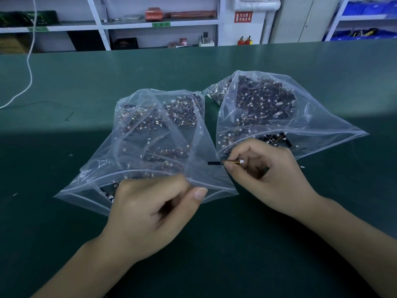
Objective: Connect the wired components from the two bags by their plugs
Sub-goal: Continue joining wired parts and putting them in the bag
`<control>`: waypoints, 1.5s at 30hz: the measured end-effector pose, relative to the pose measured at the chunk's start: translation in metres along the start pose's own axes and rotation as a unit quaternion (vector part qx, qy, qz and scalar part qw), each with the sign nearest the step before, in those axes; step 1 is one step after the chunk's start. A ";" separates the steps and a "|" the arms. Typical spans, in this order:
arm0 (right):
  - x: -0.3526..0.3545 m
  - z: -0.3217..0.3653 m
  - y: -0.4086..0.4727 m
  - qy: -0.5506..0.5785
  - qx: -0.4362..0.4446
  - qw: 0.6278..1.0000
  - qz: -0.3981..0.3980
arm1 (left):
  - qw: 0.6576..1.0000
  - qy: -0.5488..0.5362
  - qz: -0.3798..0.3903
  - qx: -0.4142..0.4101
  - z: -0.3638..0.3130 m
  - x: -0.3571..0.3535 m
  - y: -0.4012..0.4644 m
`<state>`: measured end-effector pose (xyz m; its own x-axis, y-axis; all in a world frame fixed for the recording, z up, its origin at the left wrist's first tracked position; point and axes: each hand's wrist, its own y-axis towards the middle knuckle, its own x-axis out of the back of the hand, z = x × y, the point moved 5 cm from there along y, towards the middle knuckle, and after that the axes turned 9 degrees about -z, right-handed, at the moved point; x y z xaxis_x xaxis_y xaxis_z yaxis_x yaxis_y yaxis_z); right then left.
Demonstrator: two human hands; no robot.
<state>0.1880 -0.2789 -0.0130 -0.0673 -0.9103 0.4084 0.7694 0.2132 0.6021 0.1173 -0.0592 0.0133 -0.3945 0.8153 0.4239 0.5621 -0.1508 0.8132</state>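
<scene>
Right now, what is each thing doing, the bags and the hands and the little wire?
Left bag: open at the near end, lying flat, full of wired parts.
Right bag: open, lying flat, full of wired parts.
Wire piece: out of the bags, pinched.
Right hand: pinching the wire piece.
Left hand: curled at the left bag's mouth; contents hidden.

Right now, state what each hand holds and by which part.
The right hand pinches a small black component with orange wires and a white plug by its wires. The left hand has curled fingers; any hold is hidden.

White cable (30,67) on green table (86,82); shelves (159,23), fire extinguishers (245,40) behind
</scene>
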 end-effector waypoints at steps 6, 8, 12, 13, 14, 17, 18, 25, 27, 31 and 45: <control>0.009 -0.028 0.006 -0.129 -0.069 0.988 -0.049 | 0.998 0.057 -0.030 -0.007 0.004 0.006 0.002; 0.011 -0.031 0.007 -0.161 -0.071 0.983 -0.053 | 0.996 0.086 -0.021 -0.009 0.008 0.008 0.002; 0.018 -0.035 0.011 -0.199 -0.051 0.976 -0.076 | 0.987 0.158 0.015 0.006 0.019 0.005 0.003; 0.020 -0.037 0.012 -0.213 -0.048 0.973 -0.077 | 0.985 0.170 0.035 0.009 0.021 0.002 0.002; 0.023 -0.037 0.012 -0.230 -0.045 0.969 -0.076 | 0.982 0.177 0.060 0.011 0.024 -0.001 0.001; 0.027 -0.036 0.013 -0.279 -0.031 0.957 -0.077 | 0.966 0.221 0.134 0.018 0.030 -0.008 -0.001; 0.028 -0.035 0.013 -0.292 -0.029 0.953 -0.077 | 0.961 0.225 0.156 0.020 0.033 -0.011 -0.003; 0.025 -0.027 0.011 -0.303 -0.037 0.950 -0.069 | 0.951 0.239 0.192 0.030 0.039 -0.010 -0.004; 0.022 -0.022 0.011 -0.294 -0.033 0.953 -0.070 | 0.953 0.238 0.187 0.016 0.039 -0.012 -0.006; 0.020 -0.010 0.009 -0.258 -0.009 0.961 -0.100 | 0.960 0.231 0.159 0.004 0.038 -0.010 -0.004; 0.007 0.021 -0.003 -0.037 0.134 0.988 -0.072 | 0.997 0.031 0.003 -0.072 0.000 -0.002 -0.002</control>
<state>0.1717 -0.2782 0.0022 -0.2178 -0.9116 0.3487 0.5535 0.1789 0.8134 0.1166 -0.0606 0.0108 -0.4387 0.7786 0.4487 0.4564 -0.2371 0.8576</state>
